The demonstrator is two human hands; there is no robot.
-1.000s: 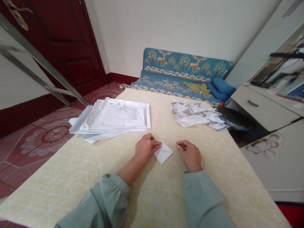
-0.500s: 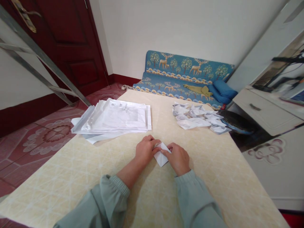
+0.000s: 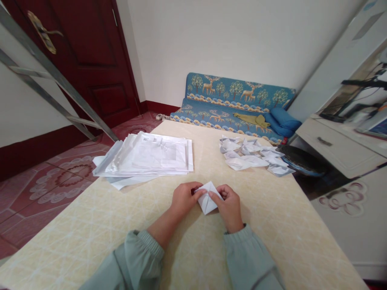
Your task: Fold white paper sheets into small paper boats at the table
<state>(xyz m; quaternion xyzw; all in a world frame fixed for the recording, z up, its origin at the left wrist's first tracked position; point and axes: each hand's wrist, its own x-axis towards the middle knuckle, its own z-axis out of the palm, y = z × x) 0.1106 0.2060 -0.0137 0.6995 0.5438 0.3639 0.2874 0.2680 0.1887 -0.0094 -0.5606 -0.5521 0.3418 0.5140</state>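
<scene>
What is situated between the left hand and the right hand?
In the head view, a folded white paper lies between the left hand and the right hand; both hands hold it.

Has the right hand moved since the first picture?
Yes: judged against the paper stack, the right hand has moved leftward and now grips the folded paper.

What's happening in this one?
Someone's left hand and right hand both grip a small folded paper, one at each side, with creases showing on its top face. On the table beyond them, a stack of white sheets lies to the left and several folded white pieces to the right.
</scene>
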